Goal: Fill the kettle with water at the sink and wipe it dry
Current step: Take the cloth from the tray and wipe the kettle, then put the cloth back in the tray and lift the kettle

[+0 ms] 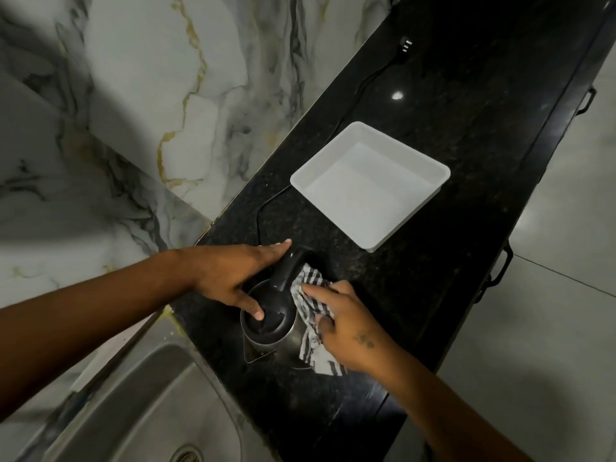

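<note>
My left hand (pixel 233 278) lies spread over the dark, rounded electric kettle (pixel 271 316), thumb on the black lid, index finger stretched past the black curved handle; grip wide, resting rather than clasped. My right hand (pixel 343 323) presses a black-and-white checked cloth (pixel 311 315) flat against the kettle's steel side, fingers bunching the fabric, so that grip is closed around the cloth. Cloth wraps the kettle's right flank and trails down onto the tabletop (pixel 433 145), a black speckled polished stone slab. Kettle stands upright on the tabletop, close to its edge beside the stainless steel sink (pixel 140 401). Sink sits lower left, drain (pixel 186 456) just visible at the frame's bottom. A thin black power cord (pixel 358 90) runs from near the kettle along the tabletop to a black plug (pixel 403 48) lying far back. A shallow square white plastic tray (pixel 370 185) rests beyond the kettle, apart from it. White marble-patterned wall (pixel 150 95) with grey and gold veins runs along the left. Pale floor tiles (pixel 566 261) right.
</note>
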